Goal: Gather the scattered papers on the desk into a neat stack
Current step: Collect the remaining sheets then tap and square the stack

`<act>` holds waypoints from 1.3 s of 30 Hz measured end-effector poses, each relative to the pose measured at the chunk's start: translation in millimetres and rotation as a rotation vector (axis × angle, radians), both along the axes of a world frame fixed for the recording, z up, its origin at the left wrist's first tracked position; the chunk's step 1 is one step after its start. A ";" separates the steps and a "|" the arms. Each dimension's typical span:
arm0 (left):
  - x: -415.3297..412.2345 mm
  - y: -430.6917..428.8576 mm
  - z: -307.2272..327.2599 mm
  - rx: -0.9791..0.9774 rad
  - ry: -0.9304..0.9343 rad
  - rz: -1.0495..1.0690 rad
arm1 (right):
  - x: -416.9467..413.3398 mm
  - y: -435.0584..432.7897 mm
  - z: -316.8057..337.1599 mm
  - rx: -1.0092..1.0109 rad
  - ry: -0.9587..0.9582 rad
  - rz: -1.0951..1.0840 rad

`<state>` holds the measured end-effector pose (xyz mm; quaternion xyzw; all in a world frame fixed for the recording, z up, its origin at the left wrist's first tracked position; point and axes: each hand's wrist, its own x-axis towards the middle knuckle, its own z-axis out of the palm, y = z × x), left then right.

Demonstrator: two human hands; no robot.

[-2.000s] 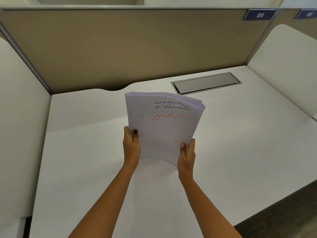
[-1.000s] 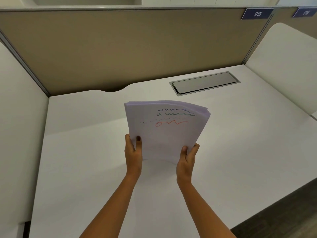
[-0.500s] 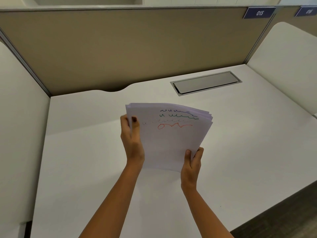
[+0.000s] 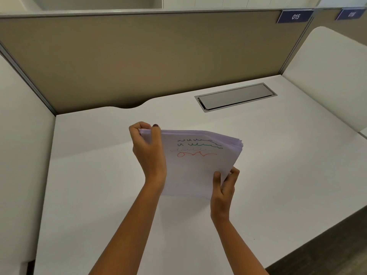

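Papers (image 4: 195, 171): the stack you hold is thin, matt white paper with coloured pen scribbles.
Desk (image 4: 99, 195): your worktop looks smooth, matt white laminate.
Cable hatch (image 4: 235, 97): brushed metal, a dull sheen.
Back partition (image 4: 149, 56): tan, matt, cloth-like.
Side dividers (image 4: 327, 80): smooth white, matt.

White papers (image 4: 194, 171) in my grip bear blue, green and red scribbles; desk (image 4: 278, 165) white, partition (image 4: 149, 56) tan, label (image 4: 295, 16) navy.

Paper stack (image 4: 195, 169) between both hands (scribbles up)
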<state>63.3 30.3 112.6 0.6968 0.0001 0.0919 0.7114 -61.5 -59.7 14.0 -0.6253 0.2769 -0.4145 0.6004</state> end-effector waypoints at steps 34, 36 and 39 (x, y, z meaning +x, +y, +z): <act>-12.0 19.6 -81.1 0.271 0.153 -0.190 | 20.6 -12.0 -10.8 -0.127 0.206 -0.086; -8.4 16.6 -79.8 0.328 0.211 -0.152 | 21.5 -16.9 -13.9 -0.187 0.279 -0.123; -2.2 12.4 -83.8 0.376 0.337 -0.146 | 22.8 -21.7 -19.8 -0.120 0.411 -0.139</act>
